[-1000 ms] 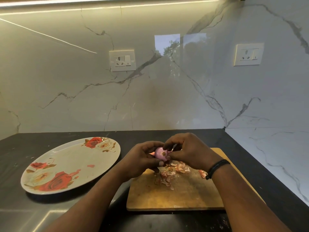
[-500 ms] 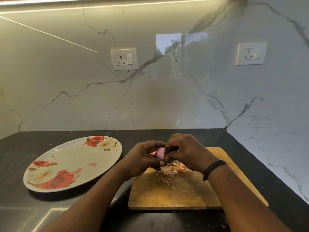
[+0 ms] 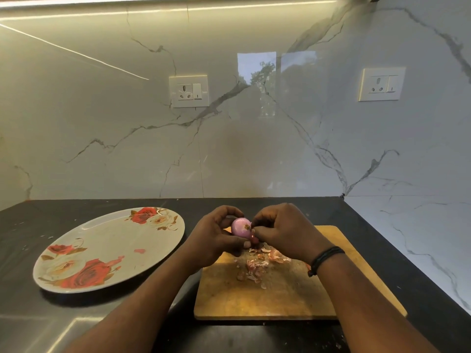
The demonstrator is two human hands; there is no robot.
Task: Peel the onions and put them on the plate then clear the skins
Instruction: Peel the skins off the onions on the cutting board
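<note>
My left hand [image 3: 214, 238] grips a small pink onion [image 3: 240, 226] from the left, above the far edge of a wooden cutting board [image 3: 280, 296]. My right hand [image 3: 285, 230] meets it from the right, its fingertips pinching at the onion's root end where a bit of skin clings. A heap of papery onion skins [image 3: 257, 266] lies on the board just under my hands. A white oval plate [image 3: 109, 248] with red rose prints lies to the left on the black counter; no onion is on it.
The black counter [image 3: 38, 327] runs left and toward me, with small skin flecks scattered on it. A marble wall [image 3: 254, 149] with two sockets closes the back, and a marble side wall [image 3: 420, 238] bounds the right.
My hands have turned the onion a little, so more of its peeled pink surface shows. The camera has shifted slightly. The plate and board have stayed put.
</note>
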